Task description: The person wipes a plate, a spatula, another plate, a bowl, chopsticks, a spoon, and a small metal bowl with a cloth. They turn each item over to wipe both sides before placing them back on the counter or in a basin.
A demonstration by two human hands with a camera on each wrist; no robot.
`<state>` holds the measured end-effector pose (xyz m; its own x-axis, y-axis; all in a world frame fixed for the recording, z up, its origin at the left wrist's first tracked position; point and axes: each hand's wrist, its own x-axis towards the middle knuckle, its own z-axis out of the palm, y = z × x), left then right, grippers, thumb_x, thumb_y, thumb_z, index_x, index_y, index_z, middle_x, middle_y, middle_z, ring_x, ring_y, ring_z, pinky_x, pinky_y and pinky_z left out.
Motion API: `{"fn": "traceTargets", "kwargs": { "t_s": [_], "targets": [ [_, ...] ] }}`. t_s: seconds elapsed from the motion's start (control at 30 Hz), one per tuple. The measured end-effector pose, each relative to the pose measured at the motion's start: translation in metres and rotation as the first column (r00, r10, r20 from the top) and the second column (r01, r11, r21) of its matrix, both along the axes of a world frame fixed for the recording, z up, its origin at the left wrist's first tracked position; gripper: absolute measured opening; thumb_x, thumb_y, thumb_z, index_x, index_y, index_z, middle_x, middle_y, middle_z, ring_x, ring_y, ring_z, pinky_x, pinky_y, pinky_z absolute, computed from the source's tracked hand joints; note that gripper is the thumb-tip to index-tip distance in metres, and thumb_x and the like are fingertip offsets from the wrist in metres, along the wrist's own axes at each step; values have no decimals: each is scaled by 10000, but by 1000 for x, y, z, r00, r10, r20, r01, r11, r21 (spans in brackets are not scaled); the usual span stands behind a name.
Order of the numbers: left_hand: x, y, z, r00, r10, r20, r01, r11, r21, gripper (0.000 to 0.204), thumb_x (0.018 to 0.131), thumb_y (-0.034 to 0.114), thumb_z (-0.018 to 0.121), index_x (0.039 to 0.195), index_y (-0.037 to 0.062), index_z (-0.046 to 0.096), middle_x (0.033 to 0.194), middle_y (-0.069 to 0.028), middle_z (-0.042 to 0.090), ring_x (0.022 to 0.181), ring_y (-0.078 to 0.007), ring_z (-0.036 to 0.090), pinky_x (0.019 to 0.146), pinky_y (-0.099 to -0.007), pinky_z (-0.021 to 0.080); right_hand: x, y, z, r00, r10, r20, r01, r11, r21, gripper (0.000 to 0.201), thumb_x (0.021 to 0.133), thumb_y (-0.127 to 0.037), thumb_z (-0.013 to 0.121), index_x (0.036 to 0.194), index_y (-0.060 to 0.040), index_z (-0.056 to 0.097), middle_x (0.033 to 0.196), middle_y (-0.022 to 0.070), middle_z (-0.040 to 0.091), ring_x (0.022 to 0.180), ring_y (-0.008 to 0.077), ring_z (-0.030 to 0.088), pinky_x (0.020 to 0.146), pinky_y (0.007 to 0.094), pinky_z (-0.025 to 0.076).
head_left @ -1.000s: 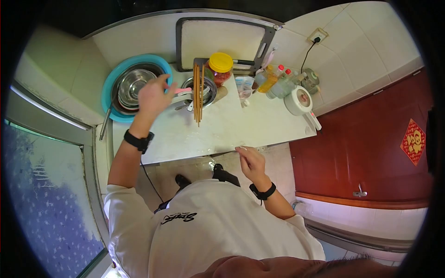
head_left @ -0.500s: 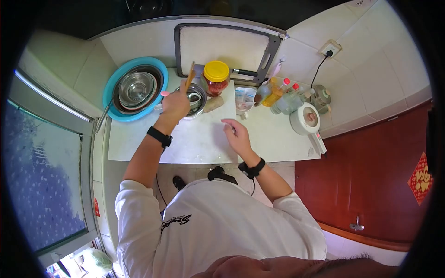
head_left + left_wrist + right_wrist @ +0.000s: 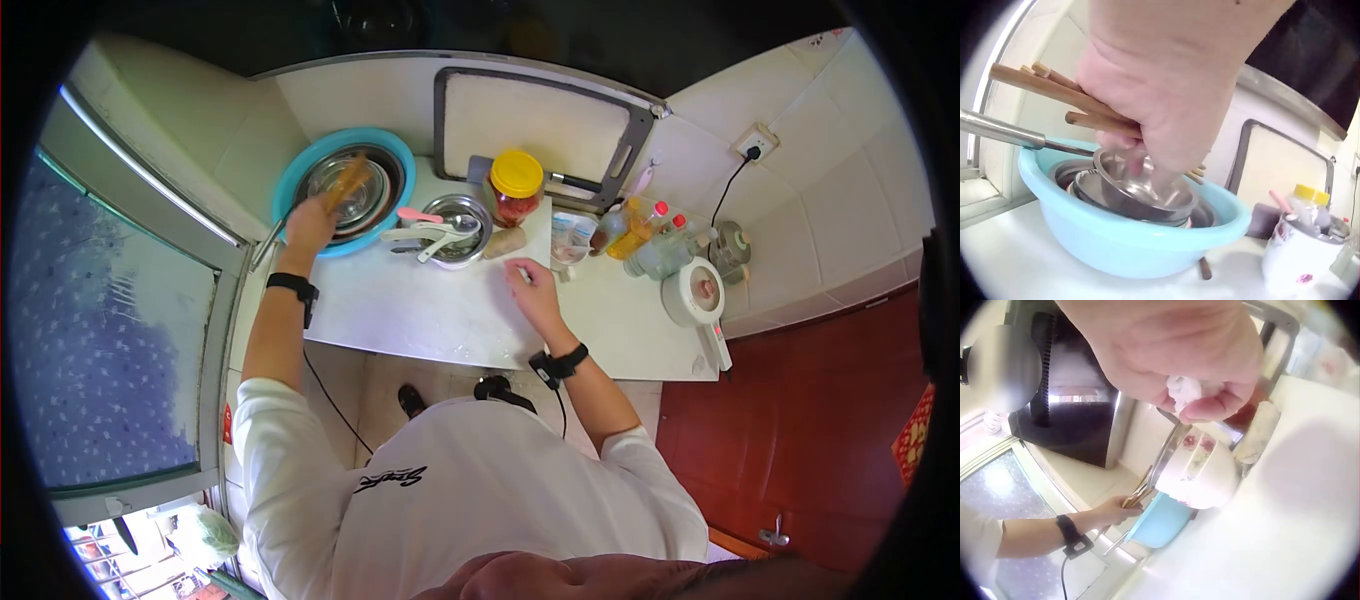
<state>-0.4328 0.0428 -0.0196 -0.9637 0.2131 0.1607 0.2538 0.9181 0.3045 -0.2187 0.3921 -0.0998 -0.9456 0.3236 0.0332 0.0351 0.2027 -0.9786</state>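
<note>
- Left hand (image 3: pixel 308 222) grips a bundle of wooden chopsticks (image 3: pixel 1054 87), fingers curled tight round them, over the blue basin (image 3: pixel 1135 240) at the counter's back-left.
- Chopstick tips angle over the stacked steel bowls (image 3: pixel 1141 194) in the basin.
- Right hand (image 3: pixel 535 290) is near the counter's (image 3: pixel 400 310) middle, fingertips pinching a small white wad (image 3: pixel 1185 389).
- A flower-patterned bowl (image 3: pixel 455 228) with spoons sits between the hands, yellow-lidded jar (image 3: pixel 516 188) just behind.

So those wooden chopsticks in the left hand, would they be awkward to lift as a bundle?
Probably light and stiff: the chopsticks look like thin straight wood. The left hand grips them mid-length and their ends fan out, so loose ones might slide or scatter. Being round, they would likely roll if dropped onto the steel bowls.
</note>
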Motion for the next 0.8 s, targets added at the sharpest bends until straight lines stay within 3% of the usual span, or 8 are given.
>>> {"fn": "traceTargets", "kwargs": {
  "t_s": [0.03,0.07,0.13,0.3,0.37,0.57,0.8],
  "targets": [
    [-4,-2,-5,996,-89,0,89,995,-53,340,834,226,708,1140,96,637,1026,-193,695,977,-384,659,850,-481,527,7,0,-3,997,-33,-64,34,999,4,211,926,-167,627,1008,13,700,840,43,690,706,83,581,629,239,455],
    [-7,-6,-10,996,-85,-10,84,995,-49,340,834,226,708,1140,96,637,1026,-193,695,977,-384,659,850,-481,527,14,2,-7,996,-59,-62,60,998,12,204,931,-159,622,1012,12,697,833,38,687,695,79,589,618,235,460],
    [-9,-4,-10,976,-192,99,206,967,-148,368,810,215,733,1146,98,638,1020,-189,692,996,-381,649,860,-476,520,26,6,-10,994,-78,-71,80,996,27,197,935,-151,616,1015,11,695,827,33,684,684,75,597,607,230,465],
    [-22,-11,-22,958,-280,70,288,938,-192,356,797,128,689,1144,92,614,943,-219,684,943,-395,655,828,-492,525,49,-2,-15,975,-217,37,220,973,-65,193,962,-172,615,1065,-22,678,795,15,630,612,60,535,534,210,425],
    [-20,-12,-24,942,-335,-36,329,938,-110,339,787,101,650,1125,97,618,878,-214,687,865,-400,668,780,-511,531,57,-7,-12,973,-224,62,227,972,-58,185,963,-166,612,1065,-28,681,790,9,624,613,55,533,516,205,409],
    [-17,-11,-22,945,-296,-143,318,933,167,281,808,129,664,1078,76,608,855,-228,670,849,-434,644,765,-538,515,64,-15,-7,957,-285,51,287,958,-31,188,946,-148,620,1049,-7,687,788,18,655,618,53,546,546,205,425],
    [-7,-12,-25,946,-303,-115,319,933,166,262,812,127,689,1057,74,613,846,-220,672,829,-429,646,728,-534,512,69,-10,-7,953,-302,8,302,953,39,187,957,-147,610,1060,-7,681,796,21,639,609,51,524,526,196,408]
  ]
}}
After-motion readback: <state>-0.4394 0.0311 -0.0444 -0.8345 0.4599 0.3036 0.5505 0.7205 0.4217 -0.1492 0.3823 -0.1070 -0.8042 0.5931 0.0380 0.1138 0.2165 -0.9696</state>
